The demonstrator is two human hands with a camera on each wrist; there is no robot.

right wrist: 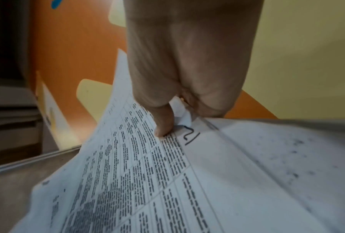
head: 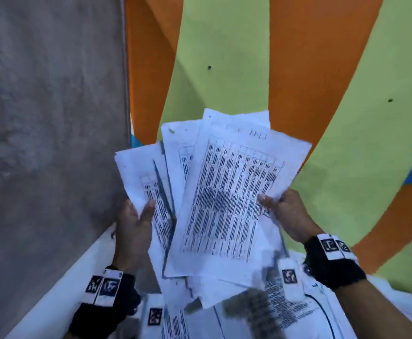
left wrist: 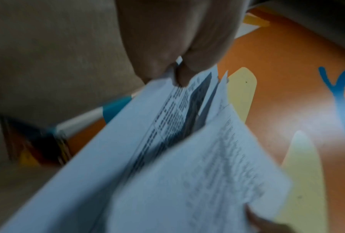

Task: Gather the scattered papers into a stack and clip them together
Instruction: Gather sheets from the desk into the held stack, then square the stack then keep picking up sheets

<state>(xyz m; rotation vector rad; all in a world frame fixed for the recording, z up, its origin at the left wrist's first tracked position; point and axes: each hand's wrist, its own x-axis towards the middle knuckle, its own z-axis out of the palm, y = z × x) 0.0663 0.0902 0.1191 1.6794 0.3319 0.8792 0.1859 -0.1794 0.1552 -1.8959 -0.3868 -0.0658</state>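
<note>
Between both grips: papers, fanned and uneven, held up off the surface
Left hand: thumb pinching the fan's left edge
Right hand: thumb clamped on the top sheet's right edge
Below the grips: more printed sheets lying loose
Behind: orange and green wall

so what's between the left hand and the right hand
In the head view, only the fanned papers span from the left hand to the right hand; each grips an edge.
</note>
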